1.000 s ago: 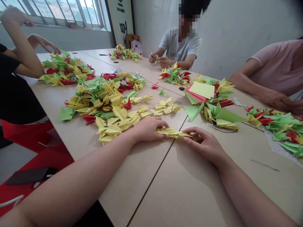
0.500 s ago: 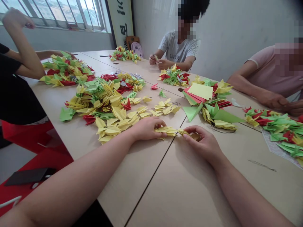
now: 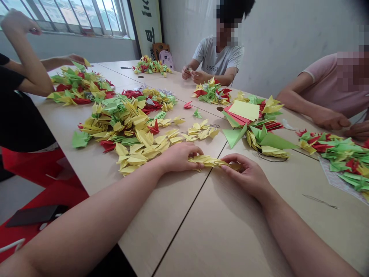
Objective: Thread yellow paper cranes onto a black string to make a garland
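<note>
Pinching a row of yellow paper cranes (image 3: 211, 162) at opposite ends, left hand (image 3: 180, 157) and right hand (image 3: 249, 175) hold it lying flat, long axis left-right across the table (image 3: 219, 231).

Left hand (image 3: 180, 156) curled palm-down, right hand (image 3: 249, 176) pinching just beside it, arms stretched forward

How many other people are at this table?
3: a person in black on the left, a person in a white T-shirt at the far end, a person in pink on the right. Others may be out of view.
</note>
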A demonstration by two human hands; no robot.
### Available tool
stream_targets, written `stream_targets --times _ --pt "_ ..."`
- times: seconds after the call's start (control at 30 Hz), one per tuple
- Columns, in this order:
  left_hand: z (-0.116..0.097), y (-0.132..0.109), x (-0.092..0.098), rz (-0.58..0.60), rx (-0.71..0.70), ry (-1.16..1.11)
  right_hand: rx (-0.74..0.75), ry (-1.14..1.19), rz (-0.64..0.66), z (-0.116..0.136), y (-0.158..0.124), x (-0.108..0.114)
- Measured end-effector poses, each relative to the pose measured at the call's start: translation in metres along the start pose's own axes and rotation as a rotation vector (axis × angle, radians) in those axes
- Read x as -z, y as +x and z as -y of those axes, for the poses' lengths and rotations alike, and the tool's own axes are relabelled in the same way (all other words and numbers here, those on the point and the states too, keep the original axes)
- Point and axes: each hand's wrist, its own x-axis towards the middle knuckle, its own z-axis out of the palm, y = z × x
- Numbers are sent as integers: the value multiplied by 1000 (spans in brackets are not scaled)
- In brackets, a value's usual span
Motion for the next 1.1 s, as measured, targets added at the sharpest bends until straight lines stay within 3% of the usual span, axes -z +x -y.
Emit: stream_targets --times 0.1,0.27,0.5,0.7,0.83,0.97,1.1 --pt "0 0 -1 0 -16 5 -1 58 -21 0 0 -1" --pt "-2 -1 -3 4 -48 -6 85 -77 60 7 0 -4" --pt "-3 -2 -4 12 -51 -14 167 -167 45 8 0 -4" --pt "-3 -1 -4 12 -51 5 134 -146 42 8 0 -5" --pt "-6 -1 -5 27 -58 19 242 -165 71 7 1 -6" --pt "-12 -13 8 -10 -50 52 254 -176 55 7 1 -5" --pt "-9 -33 31 -108 60 86 231 -176 55 8 -1 -4"
